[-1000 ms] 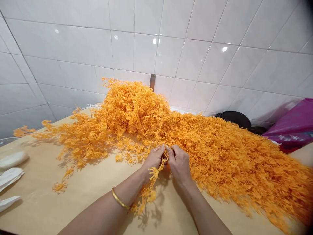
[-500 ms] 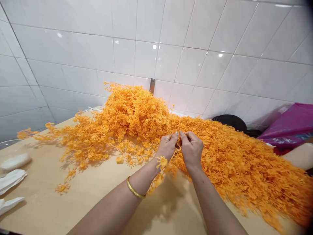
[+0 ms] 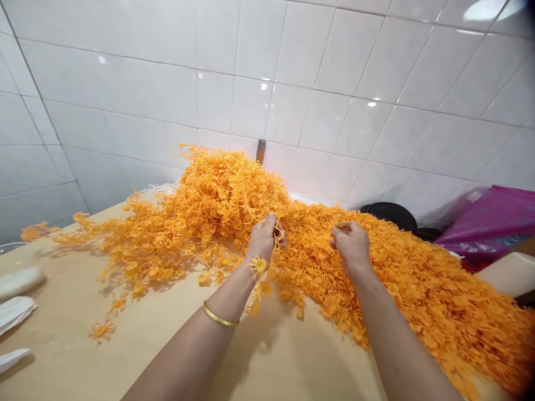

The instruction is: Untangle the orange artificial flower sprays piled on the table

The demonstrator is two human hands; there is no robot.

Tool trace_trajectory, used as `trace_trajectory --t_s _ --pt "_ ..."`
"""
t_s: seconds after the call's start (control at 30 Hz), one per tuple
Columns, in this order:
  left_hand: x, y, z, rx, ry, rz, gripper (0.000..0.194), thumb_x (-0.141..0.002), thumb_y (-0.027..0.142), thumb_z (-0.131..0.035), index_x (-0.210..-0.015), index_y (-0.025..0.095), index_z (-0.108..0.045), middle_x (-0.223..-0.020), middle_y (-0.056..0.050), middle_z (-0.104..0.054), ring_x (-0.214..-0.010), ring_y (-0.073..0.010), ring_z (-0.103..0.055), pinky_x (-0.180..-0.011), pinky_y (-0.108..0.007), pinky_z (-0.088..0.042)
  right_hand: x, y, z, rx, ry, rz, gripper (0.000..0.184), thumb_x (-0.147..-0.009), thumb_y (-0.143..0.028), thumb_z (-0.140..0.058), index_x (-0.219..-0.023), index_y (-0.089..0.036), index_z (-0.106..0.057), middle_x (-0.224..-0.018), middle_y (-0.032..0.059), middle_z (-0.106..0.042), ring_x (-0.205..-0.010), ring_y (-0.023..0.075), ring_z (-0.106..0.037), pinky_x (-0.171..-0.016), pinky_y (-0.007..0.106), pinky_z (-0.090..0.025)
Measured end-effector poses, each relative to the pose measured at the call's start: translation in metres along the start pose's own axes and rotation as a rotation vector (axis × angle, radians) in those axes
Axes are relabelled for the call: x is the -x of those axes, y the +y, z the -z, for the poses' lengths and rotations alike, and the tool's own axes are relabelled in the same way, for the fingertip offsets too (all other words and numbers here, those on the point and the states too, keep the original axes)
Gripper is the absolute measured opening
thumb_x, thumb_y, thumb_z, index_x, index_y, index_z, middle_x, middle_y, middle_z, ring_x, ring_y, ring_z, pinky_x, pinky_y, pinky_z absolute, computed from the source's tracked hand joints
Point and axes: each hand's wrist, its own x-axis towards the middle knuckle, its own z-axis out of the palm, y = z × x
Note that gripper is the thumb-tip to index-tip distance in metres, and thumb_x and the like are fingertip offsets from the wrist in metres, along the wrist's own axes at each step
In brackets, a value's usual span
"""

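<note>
My left hand [image 3: 262, 238] is closed around the stem of an orange plastic flower sprig [image 3: 277, 233]. The sprig's stem curves out past the fingers, and a lighter blossom [image 3: 258, 267] hangs over my wrist. Apart from it, to the right, my right hand [image 3: 353, 245] hovers at the near side of a wide heap of loose orange plastic blossoms [image 3: 401, 278]. Its fingers are curled together; whatever is between them is too small to make out. Behind my left hand rises a taller mound of orange flower sprigs [image 3: 225, 186], spreading leftward.
White rounded items [image 3: 19, 283] lie at the left edge of the beige table [image 3: 167, 340]. Black round discs [image 3: 388, 214] and a purple bag [image 3: 489, 220] sit at the back right. A tiled wall [image 3: 146, 83] with a metal bracket [image 3: 261, 151] borders the table.
My hands, together at one sprig before, have separated. The left hand moved left with the sprig; the right hand moved right over the loose blossoms. The view has shifted slightly.
</note>
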Motion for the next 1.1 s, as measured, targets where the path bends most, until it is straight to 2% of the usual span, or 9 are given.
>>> trace_trajectory --t_s 0.13,0.33,0.47,0.6,0.7,0.77,0.9,1.0,1.1 --pt "-0.018 -0.006 0.018 0.283 -0.018 0.198 0.028 -0.082 0.036 -0.037 -0.063 0.015 -0.044 -0.049 0.001 -0.049 -0.042 -0.0093 -0.049 -0.044 -0.020 -0.037 0.017 0.005 -0.011 -0.004 -0.145 -0.025 0.025 -0.064 -0.039 -0.055 -0.054 -0.018 -0.047 -0.043 -0.0032 -0.042 -0.041 0.0095 -0.038 -0.042 0.023 -0.029" --pt "-0.021 -0.023 0.032 0.316 0.054 0.352 0.023 -0.083 0.032 -0.037 -0.069 0.016 -0.046 -0.054 -0.001 -0.053 -0.045 -0.0114 -0.052 -0.046 -0.022 -0.040 0.034 -0.019 -0.024 -0.240 -0.272 -0.103 0.031 -0.070 -0.044 -0.052 -0.055 -0.018 -0.045 -0.047 -0.0039 -0.041 -0.044 0.0082 -0.037 -0.045 0.022 -0.031" --pt "-0.023 -0.018 0.038 0.415 0.115 0.334 0.027 -0.085 0.028 -0.028 -0.067 0.016 -0.043 -0.053 -0.002 -0.052 -0.041 -0.0093 -0.049 -0.043 -0.020 -0.037 0.047 -0.027 -0.029 -0.407 -0.570 -0.206 0.030 -0.071 -0.046 -0.052 -0.067 -0.016 -0.052 -0.061 -0.0007 -0.050 -0.056 0.0096 -0.046 -0.056 0.023 -0.037" --pt "-0.025 -0.008 0.045 0.599 0.060 0.273 0.032 -0.086 0.024 -0.023 -0.061 0.016 -0.041 -0.042 0.004 -0.035 -0.029 -0.0045 -0.028 -0.033 -0.016 -0.023 0.073 -0.033 -0.034 -0.513 -0.959 -0.199 0.026 -0.070 -0.039 -0.057 -0.085 -0.018 -0.055 -0.086 0.0022 -0.056 -0.081 0.0132 -0.051 -0.072 0.025 -0.038" --pt "-0.026 -0.006 0.049 0.685 0.045 0.233 0.038 -0.086 0.030 -0.020 -0.059 0.015 -0.042 -0.043 0.004 -0.031 -0.030 -0.0047 -0.025 -0.033 -0.017 -0.022 0.091 -0.035 -0.040 -0.649 -1.171 -0.219 0.030 -0.066 -0.030 -0.063 -0.092 -0.019 -0.054 -0.094 0.0022 -0.055 -0.086 0.0139 -0.050 -0.077 0.027 -0.038" --pt "-0.026 -0.007 0.049 0.689 0.064 0.211 0.043 -0.085 0.038 -0.018 -0.059 0.014 -0.045 -0.045 0.002 -0.036 -0.032 -0.0060 -0.030 -0.034 -0.019 -0.026 0.097 -0.032 -0.045 -0.648 -1.163 -0.260 0.025 -0.064 -0.028 -0.064 -0.085 -0.018 -0.054 -0.084 0.0010 -0.055 -0.076 0.0126 -0.051 -0.070 0.026 -0.039" --pt "-0.020 -0.009 0.044 0.632 0.140 0.241 0.041 -0.081 0.042 -0.026 -0.066 0.012 -0.051 -0.061 -0.008 -0.053 -0.053 -0.0147 -0.052 -0.050 -0.028 -0.042 0.089 -0.019 -0.048 -0.477 -0.929 -0.235 0.019 -0.066 -0.032 -0.058 -0.064 -0.016 -0.049 -0.058 -0.0038 -0.046 -0.054 0.0080 -0.040 -0.053 0.022 -0.033" --pt "-0.012 -0.008 0.043 0.600 0.060 0.261 0.028 -0.076 0.032 -0.035 -0.072 0.011 -0.054 -0.075 -0.013 -0.059 -0.067 -0.0194 -0.057 -0.060 -0.033 -0.045 0.077 -0.013 -0.042 -0.339 -0.765 -0.141 0.020 -0.068 -0.033 -0.054 -0.058 -0.016 -0.048 -0.054 -0.0045 -0.041 -0.050 0.0076 -0.034 -0.049 0.022 -0.027" --pt "-0.001 -0.006 0.046 0.519 -0.030 0.268 0.016 -0.069 0.020 -0.043 -0.075 0.011 -0.055 -0.081 -0.012 -0.060 -0.072 -0.0185 -0.057 -0.065 -0.033 -0.045 0.071 -0.013 -0.037 -0.243 -0.704 -0.031 0.018 -0.069 -0.029 -0.051 -0.056 -0.017 -0.047 -0.054 -0.0036 -0.042 -0.052 0.0088 -0.036 -0.050 0.022 -0.027"
